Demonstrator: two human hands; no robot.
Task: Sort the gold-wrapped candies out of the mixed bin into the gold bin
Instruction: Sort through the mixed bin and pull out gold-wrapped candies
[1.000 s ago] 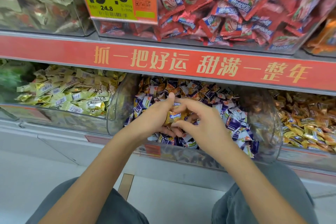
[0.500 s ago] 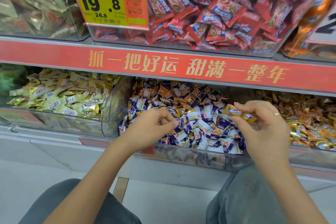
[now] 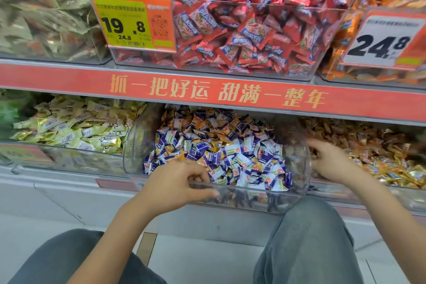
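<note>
The right hand [image 3: 332, 161] is over the left end of the gold bin [image 3: 391, 182], fingers loosely spread; whether it has a candy I cannot tell, blurred as it is. The left hand [image 3: 177, 182] sits at the mixed bin's [image 3: 297, 193] front-left rim, fingers curled, apparently empty. Gold candies [image 3: 200, 125] lie up and back from it, toward the rear, with open room above the heap.

One head-worn wide-angle view looks forward and down from close range, facing the store shelf [image 3: 207, 97] head-on. Beyond the fingers [image 3: 198, 175] of both hands lie the lower bins; below them, the knees. No second view shares the scene.
</note>
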